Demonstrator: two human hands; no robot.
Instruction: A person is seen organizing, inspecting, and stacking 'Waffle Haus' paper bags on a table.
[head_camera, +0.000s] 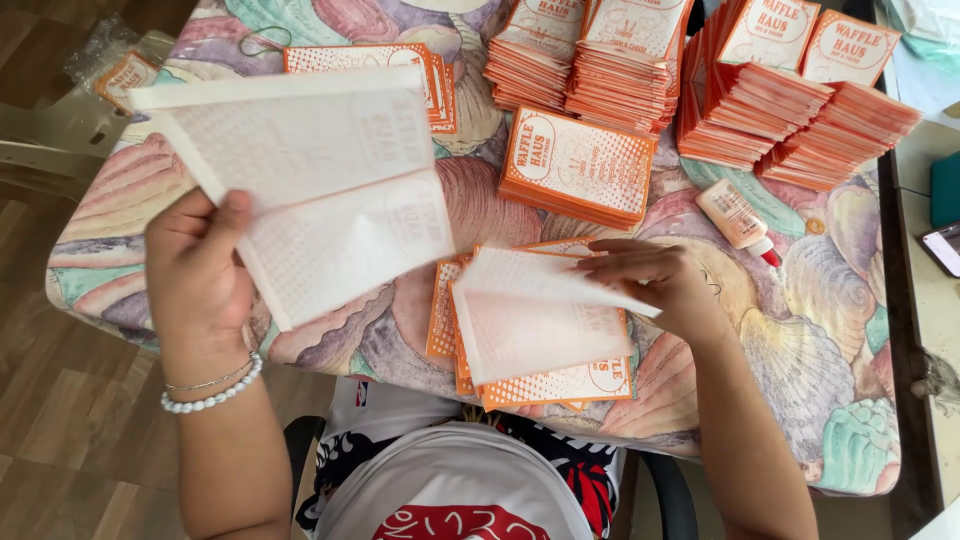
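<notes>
My left hand (197, 268) holds up a flat white paper bag blank (310, 185), its unprinted side toward me, above the table's left part. My right hand (660, 278) pinches the folded flap of another white paper sheet (530, 315) that lies on a small pile of orange-printed paper bags (560, 385) near the table's front edge. A beaded bracelet sits on my left wrist.
Several stacks of orange-and-white paper bags (580, 165) cover the back of the table, which has a shell-patterned cloth (810, 300). A small glue bottle (738, 218) lies right of my right hand. A phone (945, 245) rests on a surface at the far right.
</notes>
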